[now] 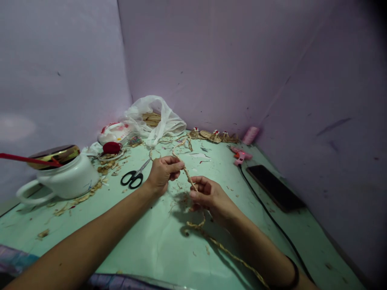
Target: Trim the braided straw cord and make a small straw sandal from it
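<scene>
A tan braided cord (186,174) runs between my two hands above the green table. My left hand (165,173) pinches it between thumb and fingers. Lower and to the right, my right hand (208,195) holds the same cord with its fingers curled round it. One part of the cord loops away behind my left hand towards the back of the table. Another part hangs below my right hand and trails to the bottom right, partly behind the forearm. Black-handled scissors (133,178) lie just left of my left hand.
A white mug (72,179) with a gold lid stands at left. Behind are a red yarn ball (112,148), a plastic bag (169,121) and woven pieces (211,136). At right lie a pink glue gun (241,156) with a black cable, a phone (275,187) and a pink spool (250,135).
</scene>
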`<action>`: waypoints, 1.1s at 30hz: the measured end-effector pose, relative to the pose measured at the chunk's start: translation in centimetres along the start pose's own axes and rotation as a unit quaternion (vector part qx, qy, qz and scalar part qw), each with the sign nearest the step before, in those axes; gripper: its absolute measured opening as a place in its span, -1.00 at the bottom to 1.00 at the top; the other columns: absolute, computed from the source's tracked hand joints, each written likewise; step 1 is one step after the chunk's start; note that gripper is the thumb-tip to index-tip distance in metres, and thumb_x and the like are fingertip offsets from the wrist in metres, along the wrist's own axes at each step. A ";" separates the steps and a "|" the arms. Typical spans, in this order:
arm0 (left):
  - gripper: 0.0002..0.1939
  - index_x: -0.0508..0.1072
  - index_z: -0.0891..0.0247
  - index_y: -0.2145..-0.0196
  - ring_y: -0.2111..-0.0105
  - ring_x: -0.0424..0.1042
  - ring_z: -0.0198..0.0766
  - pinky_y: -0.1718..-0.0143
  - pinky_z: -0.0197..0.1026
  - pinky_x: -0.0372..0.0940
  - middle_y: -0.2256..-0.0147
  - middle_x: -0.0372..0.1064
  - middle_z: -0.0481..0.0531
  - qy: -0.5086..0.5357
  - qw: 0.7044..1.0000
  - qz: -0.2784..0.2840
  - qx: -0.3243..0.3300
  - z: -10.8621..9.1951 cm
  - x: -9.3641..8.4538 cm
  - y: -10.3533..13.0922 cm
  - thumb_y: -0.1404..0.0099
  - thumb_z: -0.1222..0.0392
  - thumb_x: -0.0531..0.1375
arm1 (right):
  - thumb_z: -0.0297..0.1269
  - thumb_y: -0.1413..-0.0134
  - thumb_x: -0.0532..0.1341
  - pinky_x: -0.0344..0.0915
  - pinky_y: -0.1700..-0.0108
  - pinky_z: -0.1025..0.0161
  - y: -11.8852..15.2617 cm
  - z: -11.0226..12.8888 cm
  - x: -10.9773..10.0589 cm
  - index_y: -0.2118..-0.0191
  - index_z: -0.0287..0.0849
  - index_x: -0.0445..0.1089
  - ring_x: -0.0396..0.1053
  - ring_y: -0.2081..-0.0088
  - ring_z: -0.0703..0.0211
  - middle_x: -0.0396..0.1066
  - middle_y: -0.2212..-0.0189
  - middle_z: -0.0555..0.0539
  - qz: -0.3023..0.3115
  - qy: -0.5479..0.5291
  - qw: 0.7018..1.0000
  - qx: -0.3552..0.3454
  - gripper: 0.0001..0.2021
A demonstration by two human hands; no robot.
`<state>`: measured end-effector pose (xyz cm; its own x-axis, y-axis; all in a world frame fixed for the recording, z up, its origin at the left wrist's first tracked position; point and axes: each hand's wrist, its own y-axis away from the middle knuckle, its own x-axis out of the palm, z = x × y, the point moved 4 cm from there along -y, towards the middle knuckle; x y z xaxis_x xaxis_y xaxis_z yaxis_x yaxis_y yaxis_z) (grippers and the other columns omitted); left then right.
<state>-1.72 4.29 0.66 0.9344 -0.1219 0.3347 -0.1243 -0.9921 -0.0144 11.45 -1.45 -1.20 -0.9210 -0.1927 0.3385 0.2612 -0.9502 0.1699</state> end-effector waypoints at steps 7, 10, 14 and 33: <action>-0.78 0.32 0.37 0.66 0.76 0.12 -0.51 0.75 -0.38 -0.13 0.70 0.22 -0.09 -0.013 1.000 -0.007 -0.001 -0.2 -0.6 -0.4 0.12 0.19 0.27 | -0.27 0.40 0.40 0.27 0.58 0.38 -0.2 -0.8 -0.3 0.52 -0.26 0.34 0.25 0.68 0.40 0.31 0.69 0.09 -0.003 0.014 1.000 0.014 -0.73; -0.78 0.32 0.37 0.66 0.78 0.11 -0.52 0.76 -0.39 -0.16 0.71 0.21 -0.10 -0.020 1.000 0.000 -0.007 0.2 -0.6 -0.6 0.11 0.18 0.27 | -0.28 0.37 0.39 0.27 0.59 0.39 -0.1 -0.8 0.0 0.49 -0.25 0.35 0.24 0.68 0.41 0.29 0.69 0.11 0.039 -0.013 0.999 0.017 -0.74; -0.78 0.35 0.39 0.64 0.77 0.13 -0.52 0.76 -0.38 -0.15 0.63 0.28 -0.04 -0.025 0.999 0.022 -0.007 0.1 -0.5 -0.6 0.08 0.16 0.24 | -0.29 0.36 0.38 0.28 0.61 0.40 -0.2 -0.9 -0.2 0.38 -0.23 0.41 0.19 0.69 0.44 0.25 0.68 0.14 0.023 -0.028 0.999 0.017 -0.71; -0.78 0.34 0.35 0.63 0.77 0.07 -0.54 0.74 -0.39 -0.16 0.71 0.19 -0.12 -0.075 0.997 0.017 0.012 -0.3 -0.3 0.0 0.05 0.13 0.22 | -0.29 0.35 0.38 0.32 0.54 0.35 -0.4 -1.0 0.0 0.36 -0.23 0.42 0.30 0.58 0.35 0.39 0.51 0.01 0.007 -0.043 0.999 0.029 -0.71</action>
<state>-2.09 4.36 0.80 0.9692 -0.1573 0.1896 -0.1513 -0.9874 -0.0461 11.07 -1.32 -2.23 -0.8897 -0.1811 0.4191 0.2917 -0.9316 0.2167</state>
